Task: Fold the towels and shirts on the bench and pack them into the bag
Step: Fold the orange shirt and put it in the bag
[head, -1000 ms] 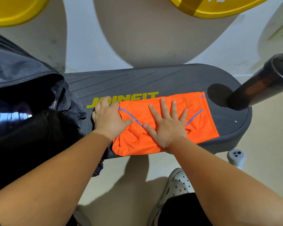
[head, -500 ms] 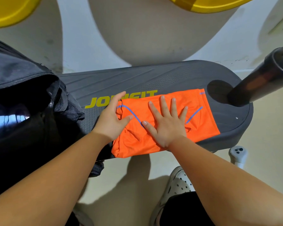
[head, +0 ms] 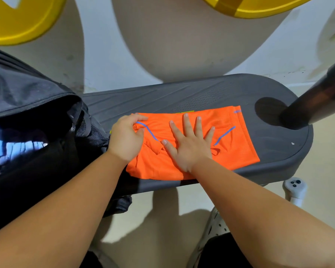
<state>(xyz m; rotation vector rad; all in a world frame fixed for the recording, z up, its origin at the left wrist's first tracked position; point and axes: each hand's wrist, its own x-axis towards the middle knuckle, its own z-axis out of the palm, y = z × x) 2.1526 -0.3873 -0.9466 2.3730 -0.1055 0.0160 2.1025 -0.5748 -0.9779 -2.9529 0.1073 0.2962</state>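
Observation:
An orange shirt (head: pixel 234 144) with thin blue stripes lies partly folded on the dark grey bench (head: pixel 182 93). My left hand (head: pixel 127 138) grips the shirt's left edge, fingers curled round a bunched fold. My right hand (head: pixel 190 144) presses flat on the middle of the shirt with fingers spread. The black bag (head: pixel 27 105) stands open at the bench's left end, its zipper mouth facing up; something shiny shows inside.
A dark bottle (head: pixel 321 101) stands at the bench's right end. A white controller (head: pixel 295 188) lies on the floor below it. Yellow weight plates (head: pixel 17 22) lean at the back. My shoe (head: pixel 215 227) is on the floor in front of the bench.
My left hand slid from beside the shirt onto its left edge and curled round the cloth, drawing it rightwards over the bench's logo. My right hand stayed pressed flat.

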